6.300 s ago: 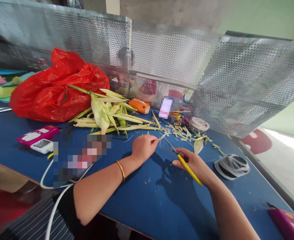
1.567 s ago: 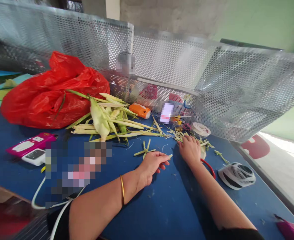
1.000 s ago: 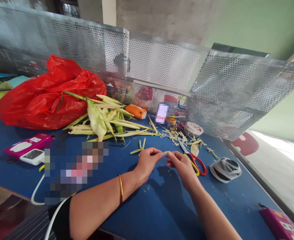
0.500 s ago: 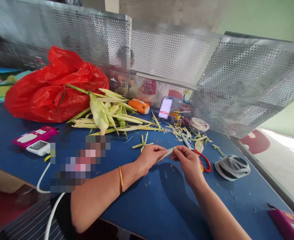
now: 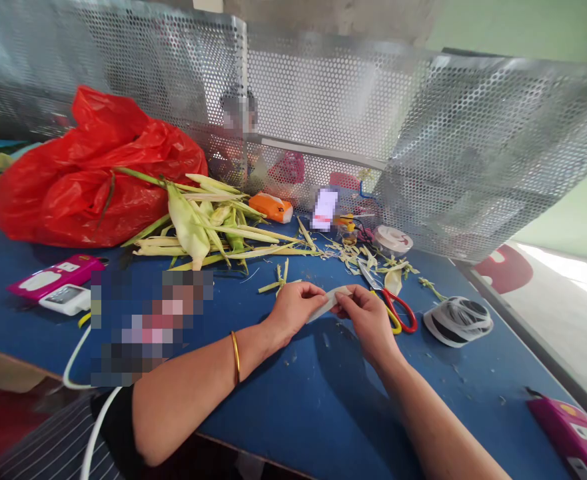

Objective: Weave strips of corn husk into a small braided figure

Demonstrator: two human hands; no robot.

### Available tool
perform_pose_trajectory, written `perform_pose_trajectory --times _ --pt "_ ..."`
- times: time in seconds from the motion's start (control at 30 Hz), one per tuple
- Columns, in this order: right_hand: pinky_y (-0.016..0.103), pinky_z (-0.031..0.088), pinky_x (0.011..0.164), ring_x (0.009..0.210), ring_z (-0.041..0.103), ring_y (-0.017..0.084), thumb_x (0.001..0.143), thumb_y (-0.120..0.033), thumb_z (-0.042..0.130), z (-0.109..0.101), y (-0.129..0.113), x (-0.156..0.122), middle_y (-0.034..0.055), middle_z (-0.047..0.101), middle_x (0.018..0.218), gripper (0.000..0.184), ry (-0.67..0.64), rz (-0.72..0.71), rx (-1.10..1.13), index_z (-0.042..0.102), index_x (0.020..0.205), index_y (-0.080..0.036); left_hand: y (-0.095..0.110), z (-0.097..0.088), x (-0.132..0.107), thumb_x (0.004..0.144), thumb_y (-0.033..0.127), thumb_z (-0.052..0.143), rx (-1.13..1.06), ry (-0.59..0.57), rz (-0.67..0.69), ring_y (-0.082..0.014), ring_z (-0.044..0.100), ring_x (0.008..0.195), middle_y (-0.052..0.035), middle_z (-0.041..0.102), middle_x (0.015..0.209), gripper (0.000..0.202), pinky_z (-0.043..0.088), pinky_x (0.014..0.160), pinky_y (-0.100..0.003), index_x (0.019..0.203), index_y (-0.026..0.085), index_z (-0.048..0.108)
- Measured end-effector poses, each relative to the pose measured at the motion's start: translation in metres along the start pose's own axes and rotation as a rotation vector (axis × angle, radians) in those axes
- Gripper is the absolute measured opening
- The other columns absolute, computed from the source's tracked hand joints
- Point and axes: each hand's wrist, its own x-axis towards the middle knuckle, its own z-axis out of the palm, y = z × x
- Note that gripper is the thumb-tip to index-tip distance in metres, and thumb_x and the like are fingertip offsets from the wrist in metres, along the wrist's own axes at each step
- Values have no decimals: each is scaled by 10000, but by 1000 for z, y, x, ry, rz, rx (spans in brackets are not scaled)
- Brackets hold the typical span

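My left hand (image 5: 293, 308) pinches one end of a short, flat, pale strip (image 5: 329, 305), which looks like a piece of corn husk. The other end is between the thumb and fingers of my right hand (image 5: 366, 317). Both hands hold the strip just above the blue table (image 5: 293, 407). Scissors (image 5: 393, 310) with red and yellow handles lie beside my right hand, blades partly open. Behind my left hand is a small bundle of green husk strips (image 5: 279, 278). Farther back lies a heap of corn husks (image 5: 193, 227).
A red plastic bag (image 5: 88, 180) stands at the back left. Husk scraps (image 5: 353, 257), a tape roll (image 5: 393, 240), a phone (image 5: 324, 208) and an orange tissue pack (image 5: 269, 207) lie along the perforated metal screen (image 5: 323, 100). A wound spool (image 5: 458, 322) sits at right.
The camera view has shifted slightly, so the scene sits a little farther left. My hands still grip the strip, whose broad face shows more now.
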Motion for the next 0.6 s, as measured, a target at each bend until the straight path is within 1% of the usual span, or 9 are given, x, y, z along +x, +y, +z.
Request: perform_pose_trajectory --times 0.13,0.23,0.37,0.5,0.6 --pt "295 463 591 590 582 169 653 -549 751 -1 -3 -1 10 644 599 383 30 5 60 658 722 -184 2 1 -1 677 247 703 -146 -23 -120 -103 503 578 8 641 639 93 377 589 -232 705 158 702" --pt "289 454 566 562 562 159 624 -566 770 -2 -3 0 0 626 578 405 62 12 88 661 707 -185 4 0 -2 640 286 752 -189 -99 -181 -101 492 553 7 631 617 148 359 557 -231 704 160 707" --pt "275 430 539 525 524 136 641 -532 774 -5 -2 2 -16 592 545 374 63 -4 69 662 685 -178 5 -5 -2 625 344 756 -100 -243 -194 -102 478 535 -14 632 607 200 331 503 -229 685 156 723" --pt "263 408 539 522 487 120 712 -500 733 -8 -2 4 -28 559 530 334 49 -58 27 652 667 -179 4 -9 -2 616 338 734 14 -321 -172 -107 486 544 -15 615 589 177 326 484 -221 658 165 731" --pt "256 394 535 523 475 114 735 -485 712 -9 -2 4 -29 551 533 321 54 -77 29 651 661 -178 6 -10 -3 610 326 729 13 -369 -178 -102 482 541 0 581 567 156 323 479 -216 631 173 713"
